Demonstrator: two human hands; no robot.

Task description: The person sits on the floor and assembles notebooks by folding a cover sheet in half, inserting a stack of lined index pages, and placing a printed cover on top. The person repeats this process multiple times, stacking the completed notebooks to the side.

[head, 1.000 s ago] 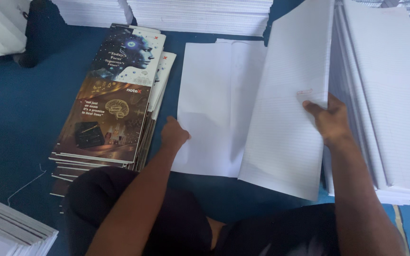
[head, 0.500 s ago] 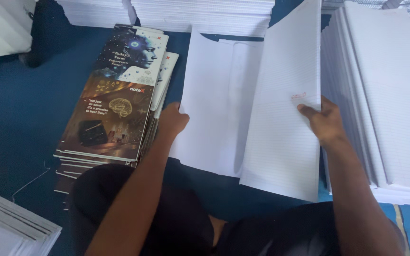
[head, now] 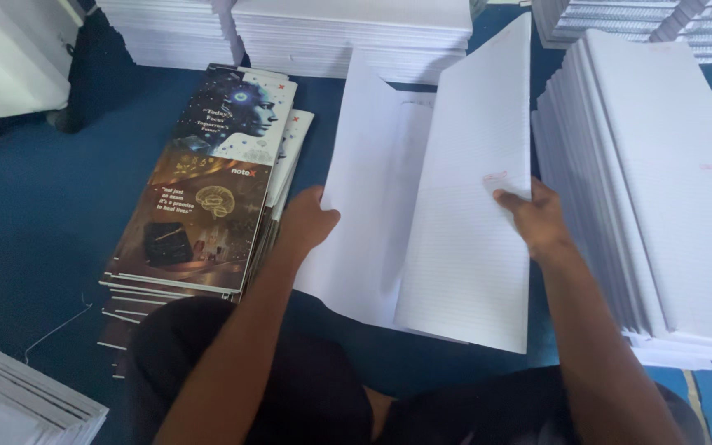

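Observation:
A white cover sheet (head: 364, 206) lies folded in a V on the blue floor in front of me, its left flap lifted. My left hand (head: 306, 221) grips that flap's left edge. My right hand (head: 536, 216) holds a bundle of ruled white pages (head: 471, 222) by its right edge, standing tilted inside the fold. A tall stack of the same ruled pages (head: 661, 189) rests just right of my right hand. Left of my left hand sits a pile of dark printed covers (head: 208, 198) showing a head and a brain.
More white paper stacks (head: 348, 33) line the back, with another (head: 620, 16) at the far right. A low pile of sheets (head: 18, 395) sits at the bottom left. A thin string (head: 55, 330) lies on the blue floor (head: 35, 214). My dark-trousered legs fill the bottom.
My left hand moved up from the floor and raised the cover sheet's left flap. The ruled bundle in my right hand shifted left into the fold.

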